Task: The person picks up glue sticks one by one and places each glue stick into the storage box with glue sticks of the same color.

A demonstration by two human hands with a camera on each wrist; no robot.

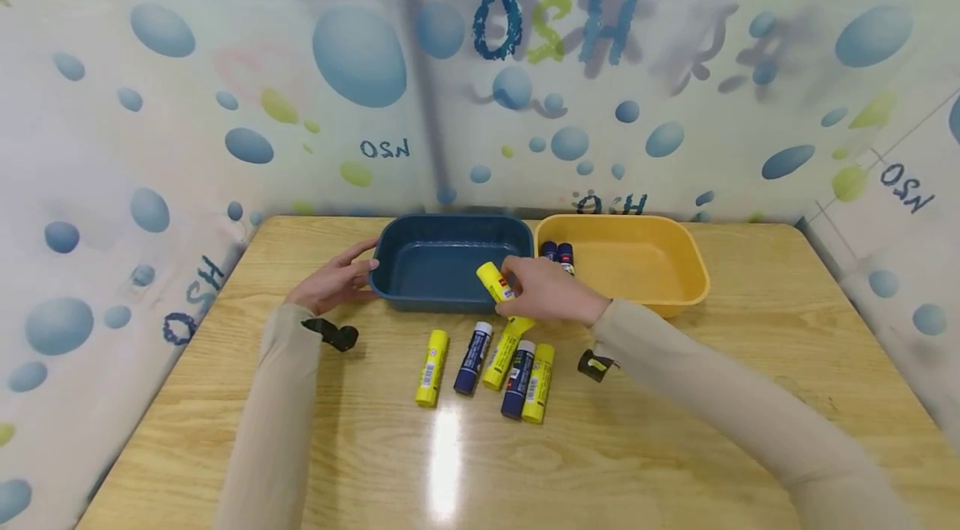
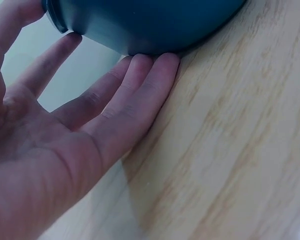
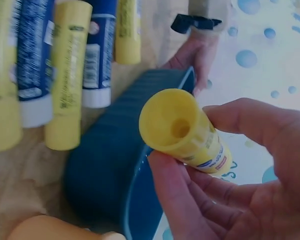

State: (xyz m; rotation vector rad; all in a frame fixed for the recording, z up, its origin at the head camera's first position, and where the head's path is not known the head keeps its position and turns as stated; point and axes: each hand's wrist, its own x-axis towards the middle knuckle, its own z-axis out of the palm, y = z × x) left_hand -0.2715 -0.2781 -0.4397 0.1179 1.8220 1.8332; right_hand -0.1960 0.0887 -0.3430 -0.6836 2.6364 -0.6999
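Observation:
In the head view my right hand (image 1: 551, 288) pinches a yellow glue stick (image 1: 495, 282) between thumb and fingers, tilted above the near rim of the blue bin (image 1: 450, 305). The right wrist view shows that glue stick (image 3: 182, 132) end-on, its round hollow end facing the camera. My left hand (image 1: 337, 278) is at the bin's left end; in the left wrist view its fairly straight fingers (image 2: 135, 100) touch the bin's outer wall (image 2: 150, 25). On the table lie yellow glue sticks (image 1: 432, 367) and dark blue glue sticks with white ends (image 1: 473, 358).
A yellow bin (image 1: 697, 280) stands against the blue one on the right, with two dark blue glue sticks (image 1: 566, 255) at its left end. Both bins sit near the back edge of the wooden table (image 1: 360, 447), before a patterned curtain (image 1: 465, 113). Black straps circle both wrists.

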